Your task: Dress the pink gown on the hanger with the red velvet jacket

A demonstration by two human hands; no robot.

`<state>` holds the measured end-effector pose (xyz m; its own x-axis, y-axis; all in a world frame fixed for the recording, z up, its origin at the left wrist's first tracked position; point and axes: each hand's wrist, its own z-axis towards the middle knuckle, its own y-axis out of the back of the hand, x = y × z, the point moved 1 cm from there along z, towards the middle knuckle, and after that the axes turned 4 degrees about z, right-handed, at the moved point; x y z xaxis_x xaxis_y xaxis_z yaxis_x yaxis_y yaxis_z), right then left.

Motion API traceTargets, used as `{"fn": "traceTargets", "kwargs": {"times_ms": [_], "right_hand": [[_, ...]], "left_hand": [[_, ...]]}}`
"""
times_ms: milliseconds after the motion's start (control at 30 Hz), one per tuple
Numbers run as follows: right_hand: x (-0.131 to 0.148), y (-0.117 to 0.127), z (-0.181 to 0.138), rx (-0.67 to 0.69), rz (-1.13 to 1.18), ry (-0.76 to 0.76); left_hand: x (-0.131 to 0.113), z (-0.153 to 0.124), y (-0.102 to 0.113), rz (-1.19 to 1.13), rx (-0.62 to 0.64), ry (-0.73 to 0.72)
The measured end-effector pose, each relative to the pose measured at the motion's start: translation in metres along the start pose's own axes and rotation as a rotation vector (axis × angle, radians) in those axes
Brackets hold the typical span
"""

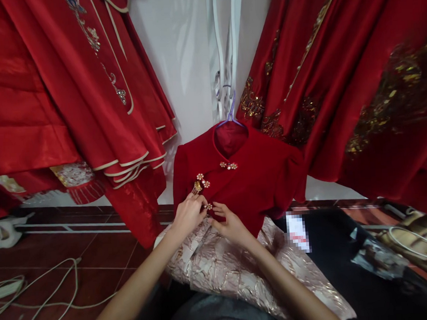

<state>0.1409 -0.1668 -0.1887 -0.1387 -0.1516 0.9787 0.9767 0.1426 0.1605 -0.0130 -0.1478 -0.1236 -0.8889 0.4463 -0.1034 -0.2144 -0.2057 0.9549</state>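
A red short jacket (265, 181) with a round collar and puffed sleeves hangs on a purple hanger (233, 105) in front of me. Gold flower-shaped fastenings run from its collar (229, 166) down the slanted front opening. My left hand (188, 213) comes from the lower left, its fingers pinched at the lowest flower-shaped button (208, 207). Just above that hand, a gold fan-shaped ornament (197, 187) hangs beneath more flower buttons (203, 181). On the other side of the lowest button is my right hand (232, 223), fingers apart, fingertips close to the jacket front.
Red embroidered garments hang at the left (124, 112) and right (327, 124). Below the jacket lies shiny pale pink fabric (234, 269). A white cable (76, 284) loops over the tiled floor; a clear plastic bag (381, 261) rests on a black surface at right.
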Motion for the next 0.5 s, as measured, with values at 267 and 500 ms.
{"fn": "traceTargets", "kwargs": {"times_ms": [267, 500], "right_hand": [[-0.0013, -0.0011, 0.0004, -0.005, 0.000, 0.032], [-0.0006, -0.0008, 0.0017, -0.013, 0.012, 0.004]], "left_hand": [[-0.0002, -0.0015, -0.0049, 0.125, 0.038, 0.001], [-0.0019, -0.0007, -0.0005, 0.080, 0.026, -0.005]]}}
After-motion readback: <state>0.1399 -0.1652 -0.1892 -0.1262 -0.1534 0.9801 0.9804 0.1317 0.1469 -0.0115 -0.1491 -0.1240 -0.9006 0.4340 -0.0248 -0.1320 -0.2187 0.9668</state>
